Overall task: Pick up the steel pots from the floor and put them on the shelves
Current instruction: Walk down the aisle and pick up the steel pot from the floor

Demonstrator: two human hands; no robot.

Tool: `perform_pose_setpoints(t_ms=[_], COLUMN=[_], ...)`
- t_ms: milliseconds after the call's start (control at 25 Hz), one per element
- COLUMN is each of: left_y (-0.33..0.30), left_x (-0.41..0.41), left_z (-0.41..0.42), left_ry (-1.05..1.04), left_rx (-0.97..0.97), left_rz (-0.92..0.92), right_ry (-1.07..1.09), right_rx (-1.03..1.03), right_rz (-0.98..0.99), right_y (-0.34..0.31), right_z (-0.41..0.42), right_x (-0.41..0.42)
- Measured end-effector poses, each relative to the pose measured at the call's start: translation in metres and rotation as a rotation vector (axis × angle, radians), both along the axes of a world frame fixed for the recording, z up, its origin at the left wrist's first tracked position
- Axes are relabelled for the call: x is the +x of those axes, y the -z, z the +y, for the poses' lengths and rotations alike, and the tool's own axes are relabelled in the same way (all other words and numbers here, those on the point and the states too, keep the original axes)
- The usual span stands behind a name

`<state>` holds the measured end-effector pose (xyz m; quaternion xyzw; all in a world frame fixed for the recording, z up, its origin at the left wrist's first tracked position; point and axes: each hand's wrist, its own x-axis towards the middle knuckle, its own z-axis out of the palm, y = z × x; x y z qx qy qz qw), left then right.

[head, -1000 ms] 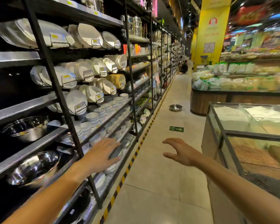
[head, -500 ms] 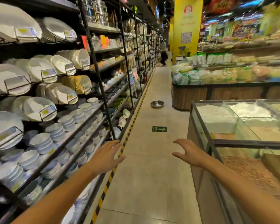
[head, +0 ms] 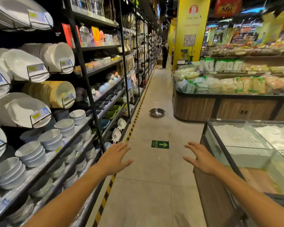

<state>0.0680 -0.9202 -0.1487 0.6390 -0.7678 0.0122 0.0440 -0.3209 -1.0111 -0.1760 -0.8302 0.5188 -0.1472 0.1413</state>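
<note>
A shallow steel pot (head: pixel 157 112) with two small handles sits on the tiled aisle floor, some way ahead of me and close to the wooden produce stand. My left hand (head: pixel 115 158) is held out in front, fingers apart, holding nothing, beside the lower edge of the black shelves (head: pixel 95 102). My right hand (head: pixel 201 159) is also stretched forward with fingers spread and nothing in it, near the corner of the glass bin. Both hands are far short of the pot.
The black shelves on the left carry white plates (head: pixel 24 66) and stacked bowls (head: pixel 51 139). A glass-topped bin of flour (head: pixel 239 136) stands at right, a wooden produce stand (head: pixel 195 108) beyond it. A person (head: pixel 164 54) stands far down the aisle. A green exit arrow (head: pixel 160 144) marks the floor.
The view has moved along the aisle past the shelf of steel bowls; the pot on the floor is nearer. My left hand has left the shelf edge and both hands stay stretched forward.
</note>
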Motion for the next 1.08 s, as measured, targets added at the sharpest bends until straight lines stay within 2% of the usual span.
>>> perform_pose_setpoints(t_ms=[280,560,840,1080], left_y=[0.004,0.031,0.023,0.04], left_x=[0.058,0.062,0.068,0.092], left_z=[-0.224,-0.443,-0.661,-0.823], left_ry=[0.042,0.09,0.013,-0.008], left_rx=[-0.001,0.017,0.037,0.086], left_rz=[0.01,-0.004,-0.04,-0.057], right_ry=[0.07,0.104,0.077,0.077], right_rx=[0.022,0.069,0.081,0.114], right_rz=[0.036,-0.003,0.007,0.05], right_y=[0.012,0.043,0.035,0.051], right_z=[-0.183,-0.401,-0.648,-0.81], right_x=[0.045,0.051,0.068,0.103])
